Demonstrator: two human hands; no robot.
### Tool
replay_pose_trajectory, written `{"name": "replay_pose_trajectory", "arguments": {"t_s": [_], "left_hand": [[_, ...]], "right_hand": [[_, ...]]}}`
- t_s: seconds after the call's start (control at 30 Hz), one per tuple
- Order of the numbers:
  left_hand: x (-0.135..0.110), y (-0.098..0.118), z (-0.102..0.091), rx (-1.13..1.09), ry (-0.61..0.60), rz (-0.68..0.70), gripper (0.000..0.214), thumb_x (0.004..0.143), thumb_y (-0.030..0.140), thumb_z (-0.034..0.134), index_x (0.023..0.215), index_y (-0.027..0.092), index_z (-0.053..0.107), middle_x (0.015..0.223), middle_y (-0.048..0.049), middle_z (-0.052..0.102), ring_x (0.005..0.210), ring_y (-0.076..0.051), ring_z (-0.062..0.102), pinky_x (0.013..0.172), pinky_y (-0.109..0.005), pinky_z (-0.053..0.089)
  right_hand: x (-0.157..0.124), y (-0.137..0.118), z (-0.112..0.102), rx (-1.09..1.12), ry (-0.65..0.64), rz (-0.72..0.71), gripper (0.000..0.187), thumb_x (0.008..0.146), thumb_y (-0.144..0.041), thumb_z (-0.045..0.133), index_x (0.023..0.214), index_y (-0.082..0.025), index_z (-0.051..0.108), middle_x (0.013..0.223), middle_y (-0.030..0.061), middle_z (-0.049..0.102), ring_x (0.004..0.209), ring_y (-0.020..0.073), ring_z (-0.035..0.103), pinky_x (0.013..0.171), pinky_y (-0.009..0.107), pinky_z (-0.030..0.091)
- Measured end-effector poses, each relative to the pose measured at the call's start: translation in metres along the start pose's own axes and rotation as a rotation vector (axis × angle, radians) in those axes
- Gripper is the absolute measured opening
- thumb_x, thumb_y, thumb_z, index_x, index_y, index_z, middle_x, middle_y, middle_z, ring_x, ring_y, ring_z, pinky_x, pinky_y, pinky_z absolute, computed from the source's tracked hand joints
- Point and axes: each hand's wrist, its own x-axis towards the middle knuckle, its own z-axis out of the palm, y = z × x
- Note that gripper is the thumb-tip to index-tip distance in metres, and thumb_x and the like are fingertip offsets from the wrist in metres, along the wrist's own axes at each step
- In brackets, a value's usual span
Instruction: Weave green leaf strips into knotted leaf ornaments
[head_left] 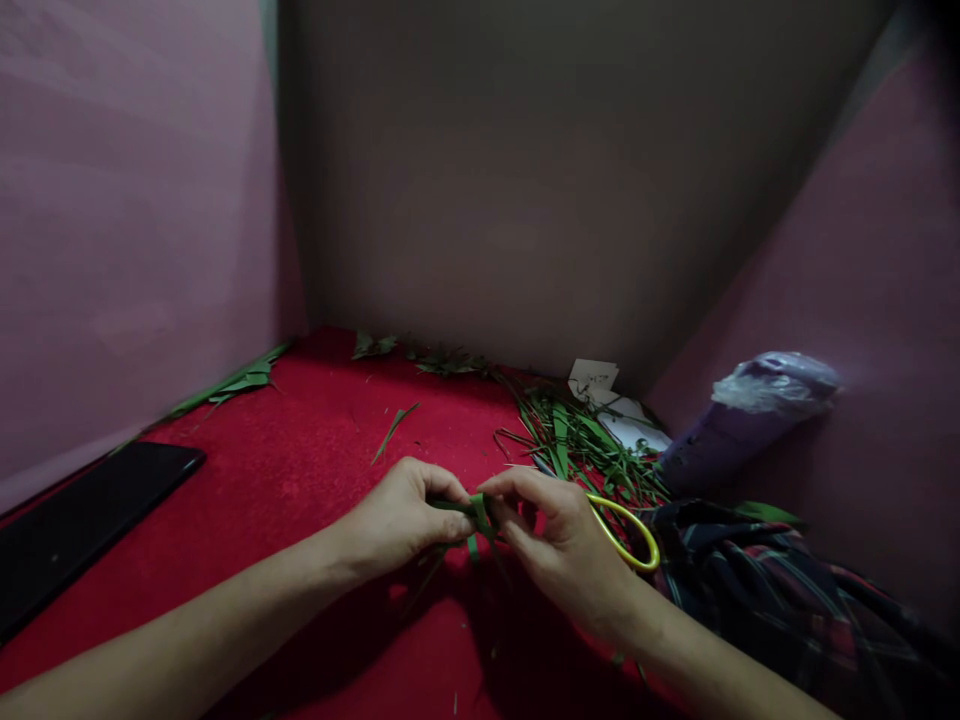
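Observation:
My left hand (409, 520) and my right hand (559, 535) meet at the middle, over a red cloth (315, 440). Between their fingertips is a green leaf strip (481, 512), looped or folded, with thin ends hanging below. The left thumb and index finger pinch it from one side. From the other side, the right thumb and fingers close on it too. How the strip is wound is partly hidden by the fingers. Scissors with a yellow handle (637, 540) lie just behind my right hand, their blades partly covered.
A pile of cut leaves and stems (570, 430) lies at the back right, with white paper (630, 420) beside it. A purple container topped with clear plastic (720, 430) leans there. Plaid cloth (765, 580) lies at right. A black flat object (97, 510) sits at left. Walls enclose three sides.

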Motion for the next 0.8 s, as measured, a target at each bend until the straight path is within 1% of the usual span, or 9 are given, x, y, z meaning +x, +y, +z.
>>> {"name": "replay_pose_trajectory", "arguments": {"t_s": [0.07,0.2,0.33,0.43,0.57,0.63,0.7,0.77,0.8], "left_hand": [[-0.001,0.001,0.003,-0.003,0.025,0.036,0.006,0.061,0.015,0.060,0.067,0.015,0.059,0.049,0.0073,0.050,0.039,-0.005,0.040,0.040,-0.019,0.028],[-0.004,0.002,0.009,-0.044,0.033,0.098,0.021,0.063,0.009,0.056,0.080,0.019,0.051,0.048,0.0114,0.047,0.037,-0.005,0.040,0.039,-0.017,0.026],[-0.006,0.003,0.012,-0.086,0.016,0.122,0.029,0.064,0.009,0.058,0.089,0.020,0.050,0.053,0.0105,0.051,0.042,-0.006,0.044,0.043,-0.018,0.031],[-0.006,0.001,0.014,-0.102,-0.010,0.161,0.023,0.065,0.012,0.062,0.086,0.017,0.054,0.060,0.0059,0.057,0.050,-0.008,0.048,0.048,-0.020,0.034],[-0.003,-0.004,0.013,-0.142,-0.031,0.214,0.013,0.065,0.012,0.064,0.077,0.014,0.059,0.068,0.0017,0.062,0.060,-0.010,0.053,0.057,-0.022,0.039],[-0.002,-0.005,0.011,-0.192,-0.006,0.196,0.015,0.063,0.012,0.066,0.076,0.015,0.060,0.067,0.0028,0.062,0.060,-0.010,0.054,0.059,-0.022,0.040],[-0.001,-0.003,0.009,-0.244,0.045,0.174,0.017,0.062,0.013,0.069,0.075,0.015,0.059,0.066,0.0032,0.063,0.060,-0.009,0.055,0.060,-0.023,0.042],[-0.001,0.000,0.007,-0.280,0.105,0.166,0.018,0.061,0.015,0.070,0.074,0.015,0.059,0.066,0.0026,0.064,0.059,-0.010,0.056,0.061,-0.023,0.043],[-0.001,0.002,0.006,-0.291,0.132,0.173,0.018,0.060,0.015,0.071,0.074,0.015,0.058,0.066,0.0022,0.065,0.059,-0.010,0.056,0.061,-0.023,0.043]], "right_hand": [[0.000,0.000,0.001,-0.019,-0.005,0.012,0.023,0.078,-0.002,0.048,0.082,-0.019,0.062,0.074,0.0008,0.063,0.067,0.0136,0.055,0.063,0.025,0.040],[-0.001,0.002,0.002,-0.018,-0.021,0.034,0.024,0.077,-0.002,0.046,0.083,-0.020,0.060,0.075,0.0001,0.063,0.068,0.0134,0.056,0.063,0.025,0.039],[-0.002,0.004,0.004,0.025,0.010,0.059,0.029,0.075,-0.001,0.046,0.095,-0.021,0.051,0.072,-0.0018,0.062,0.064,0.0132,0.055,0.060,0.025,0.038],[-0.002,0.004,0.005,0.035,0.031,0.096,0.032,0.073,-0.002,0.047,0.099,-0.021,0.047,0.069,-0.0027,0.062,0.061,0.0135,0.055,0.059,0.025,0.038],[-0.001,0.001,0.005,0.093,0.005,0.138,0.026,0.076,-0.006,0.048,0.098,-0.020,0.049,0.072,-0.0009,0.062,0.064,0.0141,0.056,0.059,0.025,0.040],[-0.001,-0.001,0.003,0.102,0.053,0.147,0.018,0.082,-0.011,0.046,0.097,-0.020,0.052,0.079,0.0012,0.063,0.070,0.0147,0.057,0.062,0.026,0.041],[-0.001,-0.003,0.001,0.057,0.160,0.119,0.011,0.088,-0.018,0.044,0.091,-0.020,0.054,0.082,0.0022,0.061,0.074,0.0151,0.056,0.064,0.027,0.040],[-0.003,-0.005,0.000,-0.029,0.233,0.054,0.013,0.089,-0.022,0.046,0.080,-0.020,0.054,0.078,0.0021,0.058,0.073,0.0155,0.053,0.065,0.028,0.039],[-0.004,-0.006,0.001,-0.077,0.236,0.019,0.014,0.088,-0.023,0.048,0.075,-0.020,0.054,0.076,0.0019,0.057,0.072,0.0157,0.052,0.065,0.028,0.038]]}}
